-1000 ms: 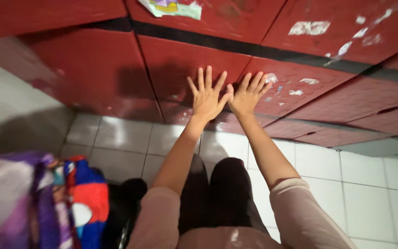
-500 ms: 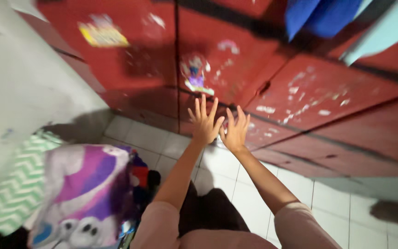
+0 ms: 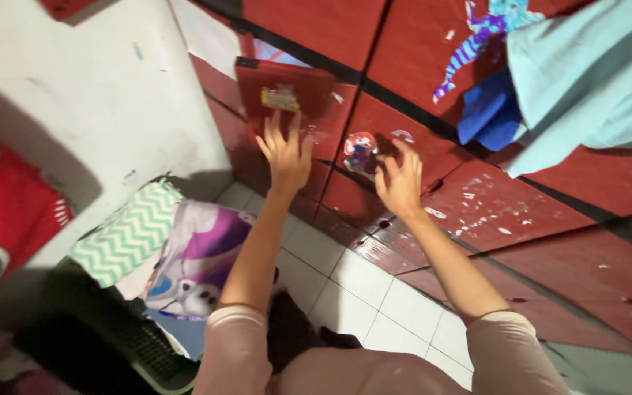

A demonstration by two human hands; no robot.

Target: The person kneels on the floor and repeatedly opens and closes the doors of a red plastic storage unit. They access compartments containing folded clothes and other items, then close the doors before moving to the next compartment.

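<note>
- Since the earlier frame both hands have climbed the red cabinet (image 3: 550, 212) and drifted apart; a moment ago they lay side by side low on its front, thumbs almost touching.
- The left hand (image 3: 284, 153) now lies flat against a small red door (image 3: 290, 99) toward 11 o'clock, fingers spread and straight, its grip wide open and closed round nothing. That door stands slightly proud of its neighbours, with a light gap showing above it.
- A small yellowish sticker (image 3: 280, 98) sits on the door just above the left fingertips.
- The right hand (image 3: 400, 179) is near the middle of the view, at about 1 o'clock from the left hand, fingers loosely curled against the next panel. It seems to hold nothing, though the blur makes it hard to say whether the fingertips hook an edge.
- A round red-and-blue sticker (image 3: 360, 150) lies between the two hands, just beside the right thumb.
- At 2 o'clock a light blue cloth (image 3: 587, 80) hangs over the cabinet front, with a darker blue cloth (image 3: 488, 110) tucked under its lower left corner.
- At 8 o'clock a green zigzag cloth (image 3: 129, 238) and a purple patterned cloth (image 3: 199, 260) are piled against the white wall (image 3: 74, 95).
- White floor tiles (image 3: 396, 307) run along the foot of the cabinet at 5 o'clock.
</note>
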